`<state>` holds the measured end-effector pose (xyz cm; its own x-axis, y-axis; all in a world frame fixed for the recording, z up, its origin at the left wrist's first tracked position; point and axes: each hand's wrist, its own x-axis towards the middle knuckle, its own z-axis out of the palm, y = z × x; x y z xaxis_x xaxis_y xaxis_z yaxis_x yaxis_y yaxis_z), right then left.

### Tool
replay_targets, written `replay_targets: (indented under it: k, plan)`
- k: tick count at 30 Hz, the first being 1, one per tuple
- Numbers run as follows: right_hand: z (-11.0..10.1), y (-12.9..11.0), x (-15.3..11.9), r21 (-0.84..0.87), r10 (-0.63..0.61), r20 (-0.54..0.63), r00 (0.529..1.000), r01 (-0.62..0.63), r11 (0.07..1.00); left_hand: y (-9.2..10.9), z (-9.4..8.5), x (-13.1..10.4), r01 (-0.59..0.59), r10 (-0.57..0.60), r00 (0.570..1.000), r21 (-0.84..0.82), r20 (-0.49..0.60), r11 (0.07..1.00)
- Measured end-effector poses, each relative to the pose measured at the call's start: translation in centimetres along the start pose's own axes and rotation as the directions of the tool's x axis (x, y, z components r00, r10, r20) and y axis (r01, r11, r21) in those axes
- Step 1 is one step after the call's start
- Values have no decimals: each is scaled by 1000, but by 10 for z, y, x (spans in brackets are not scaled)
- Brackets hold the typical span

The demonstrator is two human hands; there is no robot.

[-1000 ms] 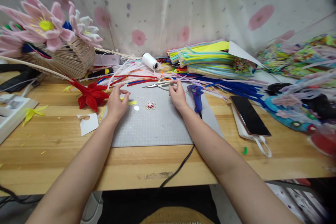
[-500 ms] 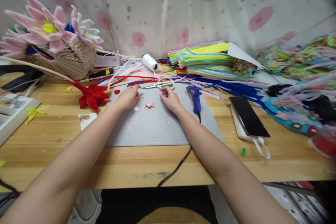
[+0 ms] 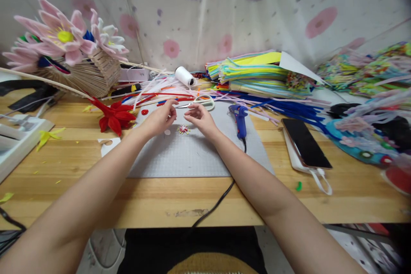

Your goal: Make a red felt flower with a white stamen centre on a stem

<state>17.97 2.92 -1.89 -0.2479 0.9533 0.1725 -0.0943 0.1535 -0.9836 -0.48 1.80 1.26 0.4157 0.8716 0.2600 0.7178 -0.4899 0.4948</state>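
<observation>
head view: left hand [image 3: 161,119] and right hand [image 3: 203,120] curl near a spiky ornament [image 3: 183,129], their grip impossible to tell.

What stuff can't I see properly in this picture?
All of these are in the head view:
What the left hand and right hand hold, if anything: too small to tell.
Part of the scissors: hidden behind the right hand.
The little spiky piece: too small to tell what it's made of.
The white box: cut off by the left edge.
The red round thing: blurred and cut off by the right edge.
</observation>
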Motion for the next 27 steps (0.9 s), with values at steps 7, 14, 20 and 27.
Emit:
replay_targets:
  k: [7,14,20,27]
  plan:
    - [13,-1,-1,69,118,-101,988,-111,991,9,4,4,-40,40,999,6,22,999]
    - [-4,-8,7,-25,43,-222,974,-50,998,7,2,5,16,-17,1000,-49,-19,999]
    - [-42,-44,8,-76,7,126,992,3,997,-13,3,4,163,-151,981,95,-122,982]
    - [-53,-59,1,-64,32,298,954,-14,998,-9,8,6,293,-257,954,286,-156,912]
